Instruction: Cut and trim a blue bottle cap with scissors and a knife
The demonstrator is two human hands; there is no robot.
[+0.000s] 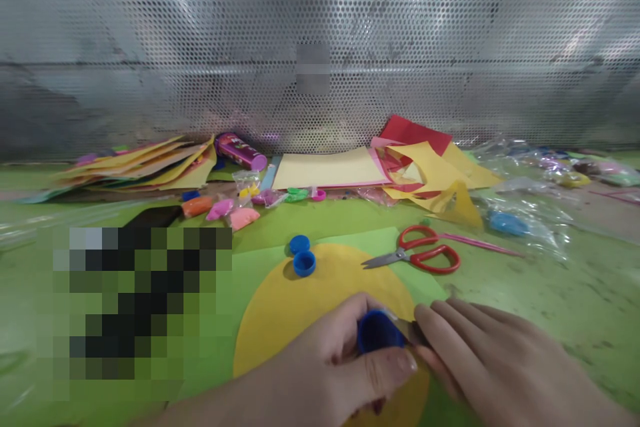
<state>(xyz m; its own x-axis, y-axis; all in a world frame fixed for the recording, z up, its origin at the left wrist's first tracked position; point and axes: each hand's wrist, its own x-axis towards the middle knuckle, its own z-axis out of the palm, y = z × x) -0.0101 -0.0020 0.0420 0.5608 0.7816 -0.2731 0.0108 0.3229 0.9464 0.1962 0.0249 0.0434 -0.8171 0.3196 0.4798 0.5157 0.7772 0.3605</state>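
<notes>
My left hand [350, 360] is closed round a blue plastic cap [379, 332], its hollow side turned up towards me. Against the cap's right rim lies a thin blade-like tool [407, 328], dark at the end that my right hand [480, 340] grips; most of it is hidden by the fingers. Both hands are over a yellow paper circle [270, 307], which lies on a light green paper sheet [385, 237]. Near the circle's top edge are two more small blue caps, one hollow side up [304, 264] and one beside it [299, 244].
Red-handled scissors [415, 255] lie partly open beyond my hands, beside a pink stick [483, 245]. Clay packets [220, 209], stacked coloured papers [150, 167], a purple tube [241, 151] and plastic bags [535, 213] line the back. Behind stands a perforated metal panel [250, 33].
</notes>
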